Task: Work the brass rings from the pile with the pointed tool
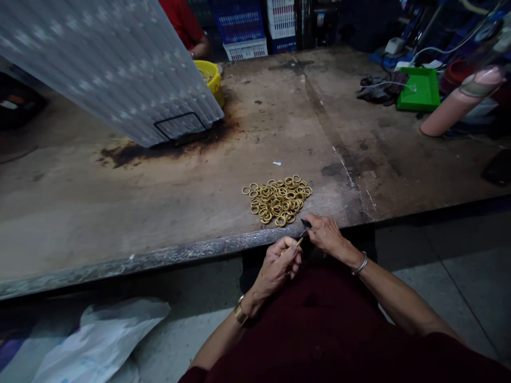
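Note:
My left hand (pixel 279 258) is closed on a brass ring (pixel 299 242), whose edge sticks out past the thumb and fingertip. Close beside it, my right hand (pixel 325 233) grips a small dark-handled blade tool (pixel 305 223), its thin tip pointing at the ring. Whether the tip touches the ring is too small to tell. Both hands are at the table's front edge. Just beyond them lies a loose pile of brass rings (pixel 279 199), heaped in the middle with a few lying apart at the left.
The worn wooden table (pixel 120 213) has dark stains. A ribbed translucent panel (pixel 120 69) leans over its left side, with a yellow bowl (pixel 215 88) behind. At right are a green tray (pixel 419 90) and a pink bottle (pixel 459 106). A person in a red sleeve (pixel 183 24) is across.

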Demonstrator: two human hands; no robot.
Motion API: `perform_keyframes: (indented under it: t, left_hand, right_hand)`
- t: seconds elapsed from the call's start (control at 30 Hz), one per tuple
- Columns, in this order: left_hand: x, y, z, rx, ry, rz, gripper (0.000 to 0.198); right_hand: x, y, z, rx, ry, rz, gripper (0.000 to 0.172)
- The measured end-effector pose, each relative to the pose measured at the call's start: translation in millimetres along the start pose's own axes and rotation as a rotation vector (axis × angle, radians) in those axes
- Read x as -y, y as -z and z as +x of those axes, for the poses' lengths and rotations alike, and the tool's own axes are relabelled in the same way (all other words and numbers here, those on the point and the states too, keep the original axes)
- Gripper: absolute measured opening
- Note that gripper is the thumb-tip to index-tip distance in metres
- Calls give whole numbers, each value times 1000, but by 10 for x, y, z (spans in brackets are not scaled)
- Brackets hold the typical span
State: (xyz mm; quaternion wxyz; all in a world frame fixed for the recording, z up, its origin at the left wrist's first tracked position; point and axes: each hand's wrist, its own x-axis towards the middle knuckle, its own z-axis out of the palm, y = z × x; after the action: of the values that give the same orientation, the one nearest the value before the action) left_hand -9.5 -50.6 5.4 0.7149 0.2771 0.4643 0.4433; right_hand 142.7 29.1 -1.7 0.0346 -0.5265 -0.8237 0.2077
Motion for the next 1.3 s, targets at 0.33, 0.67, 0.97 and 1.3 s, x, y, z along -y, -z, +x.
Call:
perform_keyframes:
  t: [0.33, 0.67, 0.97, 1.3]
  left_hand:
    - [38, 136, 123, -2, 18, -296, 31]
    - [-3, 256, 226, -4, 68, -479, 28]
    - [-29, 164, 270, -67, 10, -313, 34]
    - [-105, 49, 363, -272, -294, 281, 38]
  right_hand:
    - [232, -137, 322, -84, -77, -12, 23]
    - [215, -56, 355, -41, -124, -68, 21]
    - [-78, -75, 406, -224, -85, 143, 18]
    - [-39, -91, 310, -225, -42, 818, 11]
